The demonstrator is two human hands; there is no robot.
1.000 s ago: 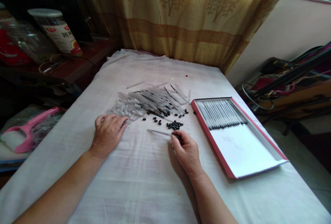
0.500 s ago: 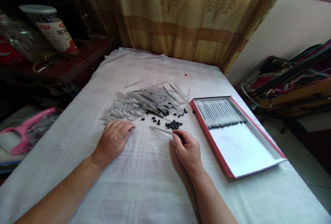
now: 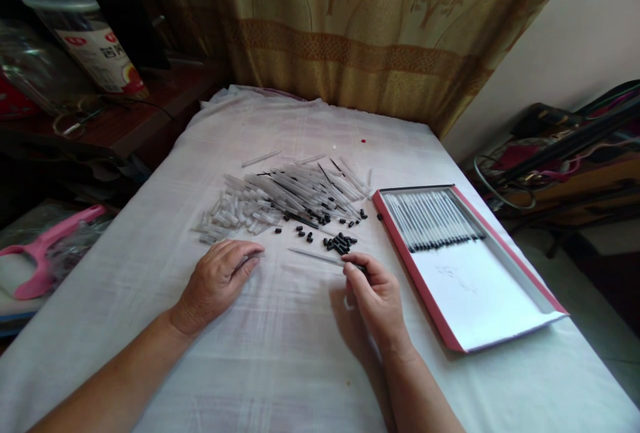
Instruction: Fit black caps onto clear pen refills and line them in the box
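My right hand (image 3: 375, 296) pinches a clear pen (image 3: 315, 256) near its right end, and the pen's thin tip points left above the cloth. Across from it, my left hand (image 3: 215, 283) is closed, thumb against fingertips; whatever may be between them is too small to make out. Just beyond the left fingers lies a heap of clear pen caps (image 3: 235, 213). Behind it is a pile of clear pen barrels (image 3: 300, 186), with some dark refills among them. Small black end plugs (image 3: 341, 243) are gathered in a cluster beyond the right hand, with several more scattered around.
A red-edged shallow box (image 3: 417, 279) on the right holds a row of pens (image 3: 435, 219) over white paper. At left, a dark wooden shelf (image 3: 165, 96) carries a labelled jar (image 3: 95, 46); a pink-handled object (image 3: 45, 253) sits lower. A patterned curtain (image 3: 340, 39) hangs behind.
My right hand has shifted slightly right and towards me with the pen. The left thumb and fingers show from a slightly turned angle. The view has shifted a little.
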